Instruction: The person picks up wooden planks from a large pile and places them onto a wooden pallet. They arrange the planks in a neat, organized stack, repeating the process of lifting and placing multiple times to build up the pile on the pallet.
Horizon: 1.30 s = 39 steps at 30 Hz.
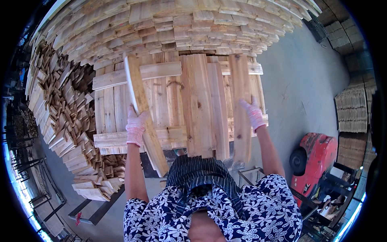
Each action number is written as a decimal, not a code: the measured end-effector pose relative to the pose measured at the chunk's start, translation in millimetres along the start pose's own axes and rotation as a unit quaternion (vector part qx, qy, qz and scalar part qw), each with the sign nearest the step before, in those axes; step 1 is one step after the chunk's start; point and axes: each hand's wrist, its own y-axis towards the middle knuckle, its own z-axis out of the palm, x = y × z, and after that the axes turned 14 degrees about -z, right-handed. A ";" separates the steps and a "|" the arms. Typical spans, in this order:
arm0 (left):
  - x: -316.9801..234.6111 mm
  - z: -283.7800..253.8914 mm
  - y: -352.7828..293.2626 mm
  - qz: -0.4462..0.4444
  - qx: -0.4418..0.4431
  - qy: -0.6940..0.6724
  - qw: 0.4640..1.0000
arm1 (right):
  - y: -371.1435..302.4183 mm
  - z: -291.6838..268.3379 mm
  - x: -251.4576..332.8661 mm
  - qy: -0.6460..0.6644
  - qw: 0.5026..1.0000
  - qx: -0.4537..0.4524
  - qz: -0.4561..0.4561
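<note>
My left hand [136, 124], in a pale pinkish knit glove, grips a long wooden board [151, 137], which is tilted with its narrow edge showing. Over on the right, my right hand [254, 115], gloved alike, holds a second wooden board [242, 121] by its right side; this board is slightly blurred. Between them several loose boards [197, 109] lie lengthwise, side by side. Under these is a layer of boards [112, 107] with crosswise boards [137, 75] on top, near its far and near edges.
A large stack of boards [169, 28] rises at the far side. Many short wood pieces [66, 109] are heaped at the left, by a dark metal frame [98, 211]. A red forklift-like vehicle [316, 155] stands at the right on the grey floor [302, 84], near bundled wood stacks [351, 111].
</note>
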 end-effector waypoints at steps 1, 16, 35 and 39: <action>-8.2 15.6 -12.1 -0.004 0.052 -0.006 0.999 | 19.0 -29.6 -10.6 0.000 1.000 0.025 0.009; -12.1 413.4 -94.9 0.006 0.176 0.134 0.975 | 69.1 -50.6 -42.9 -0.471 0.881 0.045 -0.025; -32.7 265.1 -102.8 0.078 0.022 0.511 0.856 | 79.4 -40.4 -59.6 -0.300 0.947 0.062 -0.095; -4.8 225.2 -93.1 0.064 0.077 0.292 0.951 | 97.4 -89.7 -68.8 -0.343 0.927 0.009 -0.150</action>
